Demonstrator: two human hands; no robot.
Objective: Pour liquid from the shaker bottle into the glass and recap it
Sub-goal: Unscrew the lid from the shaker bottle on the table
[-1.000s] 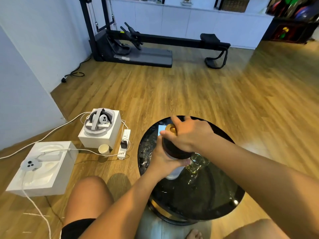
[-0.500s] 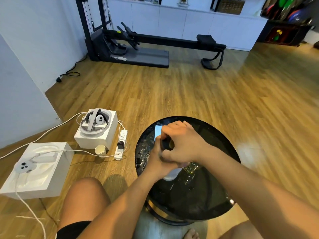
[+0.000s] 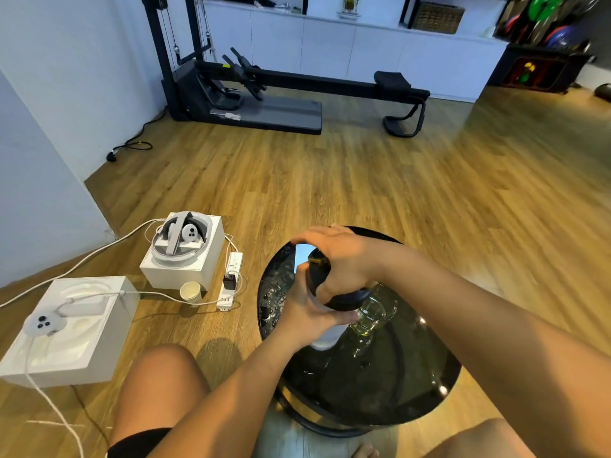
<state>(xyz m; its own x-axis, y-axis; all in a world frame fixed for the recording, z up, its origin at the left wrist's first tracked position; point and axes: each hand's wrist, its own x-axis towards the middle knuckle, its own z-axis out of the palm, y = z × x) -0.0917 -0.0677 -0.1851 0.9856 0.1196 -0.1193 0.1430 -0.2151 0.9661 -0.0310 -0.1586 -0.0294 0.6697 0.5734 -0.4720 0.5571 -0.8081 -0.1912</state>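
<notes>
A shaker bottle (image 3: 325, 338) with a pale body and a black lid (image 3: 344, 300) stands on the round black glass table (image 3: 380, 385). My left hand (image 3: 307, 312) wraps the bottle's body from the left. My right hand (image 3: 344, 259) lies over the black lid and grips it from above, hiding most of it. Just right of the bottle stands a clear glass (image 3: 375, 315) with yellowish liquid in it, partly hidden behind my right wrist.
On the wooden floor to the left stand two white boxes (image 3: 66, 328) with a headset (image 3: 180, 239), a controller (image 3: 43, 323), cables, a power strip (image 3: 229, 280) and a paper cup (image 3: 191, 292). My knees flank the table. A rowing machine (image 3: 281, 94) stands far back.
My right hand has shifted on the bottle's top, from fingers curled over the cap to a flatter grip on the lid. The left hand keeps its hold. The camera has tilted slightly.
</notes>
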